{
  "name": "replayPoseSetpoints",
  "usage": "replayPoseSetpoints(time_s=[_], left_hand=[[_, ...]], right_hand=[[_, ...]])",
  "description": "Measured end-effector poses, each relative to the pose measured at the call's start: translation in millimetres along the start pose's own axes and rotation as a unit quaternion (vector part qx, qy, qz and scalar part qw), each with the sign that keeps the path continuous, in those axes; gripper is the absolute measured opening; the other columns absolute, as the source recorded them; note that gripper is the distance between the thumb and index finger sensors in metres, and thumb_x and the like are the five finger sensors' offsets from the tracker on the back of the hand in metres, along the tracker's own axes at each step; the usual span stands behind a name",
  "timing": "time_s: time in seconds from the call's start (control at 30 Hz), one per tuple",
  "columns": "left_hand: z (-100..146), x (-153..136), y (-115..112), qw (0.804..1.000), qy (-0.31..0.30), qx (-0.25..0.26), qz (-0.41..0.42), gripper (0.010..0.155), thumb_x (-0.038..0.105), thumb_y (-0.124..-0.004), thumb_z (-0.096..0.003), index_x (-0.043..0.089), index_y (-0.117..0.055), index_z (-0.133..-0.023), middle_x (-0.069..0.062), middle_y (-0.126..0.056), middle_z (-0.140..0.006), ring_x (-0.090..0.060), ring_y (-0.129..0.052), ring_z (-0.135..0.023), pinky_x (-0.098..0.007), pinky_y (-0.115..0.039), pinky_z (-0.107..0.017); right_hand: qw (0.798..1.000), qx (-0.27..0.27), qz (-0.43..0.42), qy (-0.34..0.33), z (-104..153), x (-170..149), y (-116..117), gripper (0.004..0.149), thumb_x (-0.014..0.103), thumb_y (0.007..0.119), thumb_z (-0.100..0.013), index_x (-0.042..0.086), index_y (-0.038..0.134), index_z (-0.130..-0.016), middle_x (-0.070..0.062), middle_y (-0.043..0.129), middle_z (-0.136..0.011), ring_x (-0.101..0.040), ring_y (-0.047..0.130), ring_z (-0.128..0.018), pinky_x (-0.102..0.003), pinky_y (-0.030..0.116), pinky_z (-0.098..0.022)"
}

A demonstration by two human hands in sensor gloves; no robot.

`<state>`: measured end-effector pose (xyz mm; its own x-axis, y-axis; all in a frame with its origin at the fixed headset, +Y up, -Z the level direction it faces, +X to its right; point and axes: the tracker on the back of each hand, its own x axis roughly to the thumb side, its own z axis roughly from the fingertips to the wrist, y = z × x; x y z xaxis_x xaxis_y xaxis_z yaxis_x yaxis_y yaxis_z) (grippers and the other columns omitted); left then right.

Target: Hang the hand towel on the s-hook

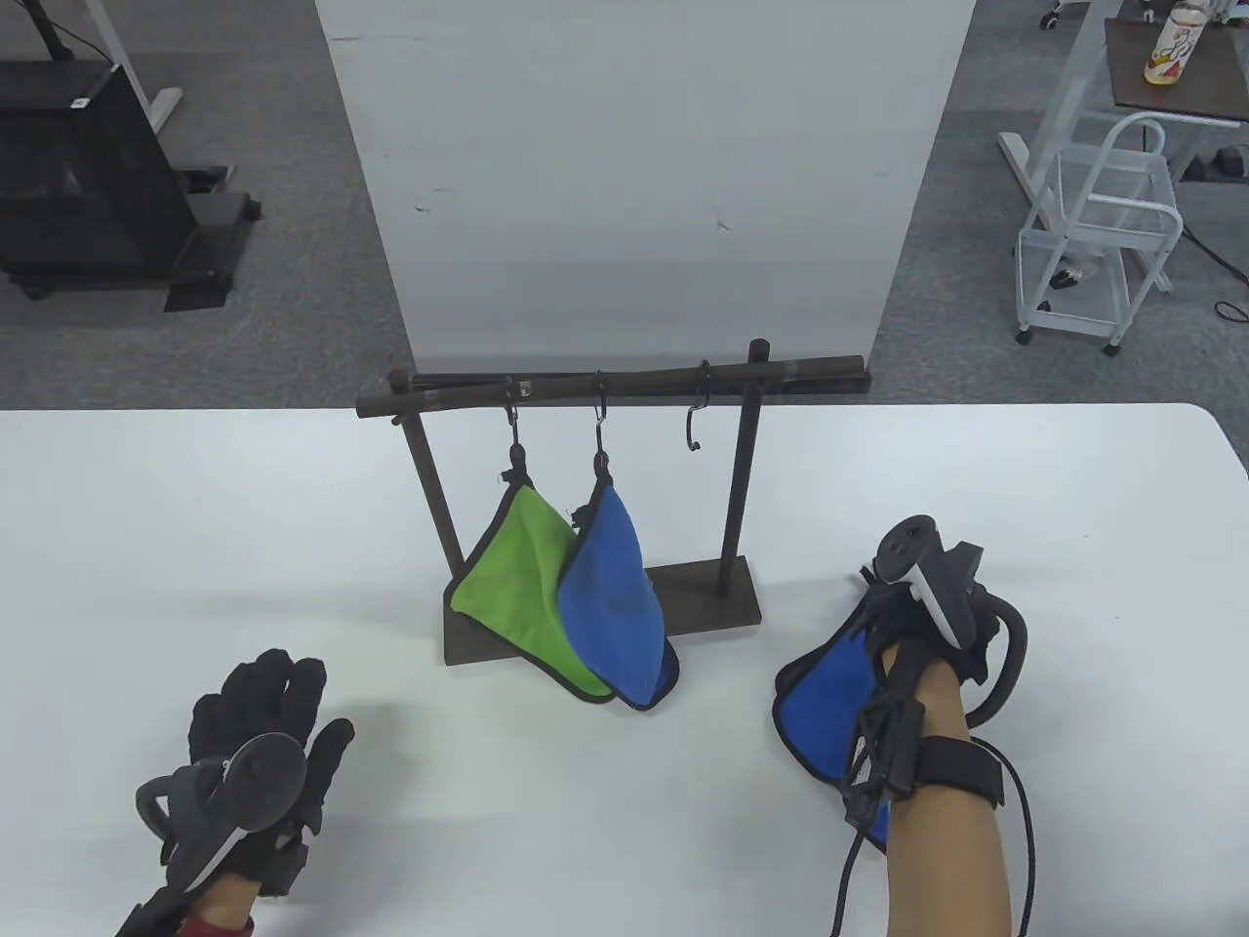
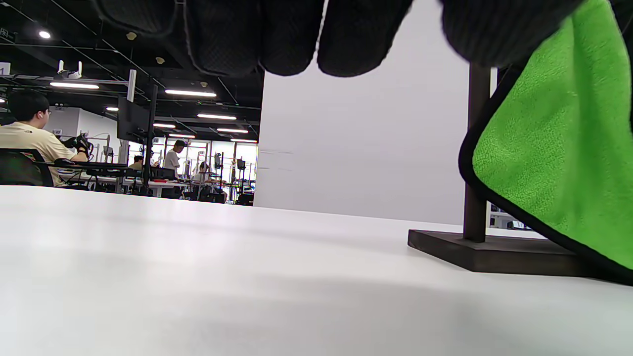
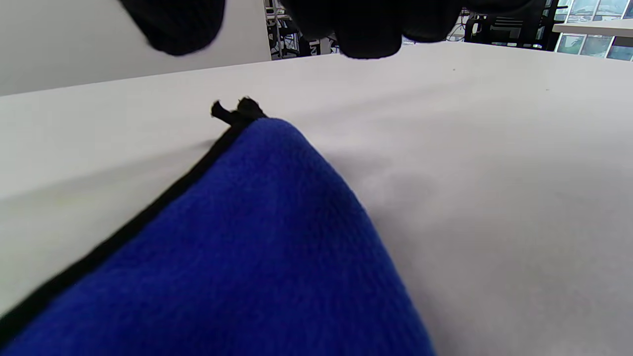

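A dark wooden rack (image 1: 737,468) stands mid-table with three s-hooks on its rail. A green towel (image 1: 512,576) hangs on the left hook and a blue towel (image 1: 615,605) on the middle one. The right s-hook (image 1: 695,429) is empty. A second blue towel (image 1: 825,698) lies flat on the table at the right. My right hand (image 1: 893,595) is over its far corner. In the right wrist view the fingers (image 3: 371,29) hover above the towel's (image 3: 257,257) black loop (image 3: 232,111) without touching it. My left hand (image 1: 268,703) rests flat and empty on the table at the left.
A white board (image 1: 644,176) stands upright behind the rack. The rack's base (image 2: 494,252) and the green towel (image 2: 559,163) show to the right in the left wrist view. A white cart (image 1: 1093,244) stands on the floor beyond the table.
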<state>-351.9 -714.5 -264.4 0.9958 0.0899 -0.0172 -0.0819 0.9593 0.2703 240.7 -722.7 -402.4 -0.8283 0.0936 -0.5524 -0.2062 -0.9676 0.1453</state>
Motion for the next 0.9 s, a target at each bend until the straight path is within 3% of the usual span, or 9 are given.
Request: replayPoseSetpoints(time_s=[0.47, 0.7, 0.9], left_hand=[[-1.2, 0.1, -0.1, 1.000, 0.001, -0.007, 0.000, 0.069, 0.060, -0.067, -0.0410, 0.031, -0.059, -0.103, -0.005, -0.052, -0.115, -0.038, -0.058, -0.106, -0.063, -0.047, -0.077], [-1.6, 0.7, -0.6, 1.000, -0.001, -0.008, -0.002, 0.069, 0.060, -0.067, -0.0410, 0.031, -0.059, -0.103, -0.005, -0.052, -0.115, -0.038, -0.058, -0.106, -0.063, -0.047, -0.077], [-1.8, 1.4, -1.5, 1.000, -0.004, -0.009, -0.002, 0.069, 0.060, -0.067, -0.0410, 0.031, -0.059, -0.103, -0.005, -0.052, -0.115, -0.038, -0.058, -0.106, -0.063, -0.047, -0.077]], right_hand=[[0.997, 0.055, 0.037, 0.040, -14.3, 11.3, 33.3, 0.078, 0.054, 0.072, -0.046, 0.012, 0.045, -0.106, -0.023, 0.051, -0.104, -0.049, 0.047, -0.093, -0.060, 0.050, -0.066], [0.997, 0.054, 0.041, 0.040, -15.3, 17.4, 44.2, 0.064, 0.049, 0.073, -0.046, 0.012, 0.057, -0.096, -0.021, 0.053, -0.100, -0.047, 0.047, -0.092, -0.059, 0.050, -0.066], [0.999, -0.014, 0.025, 0.020, -11.7, 21.0, 39.2, 0.043, 0.040, 0.078, -0.044, 0.018, 0.067, -0.078, -0.014, 0.071, -0.087, -0.042, 0.066, -0.084, -0.057, 0.061, -0.061]])
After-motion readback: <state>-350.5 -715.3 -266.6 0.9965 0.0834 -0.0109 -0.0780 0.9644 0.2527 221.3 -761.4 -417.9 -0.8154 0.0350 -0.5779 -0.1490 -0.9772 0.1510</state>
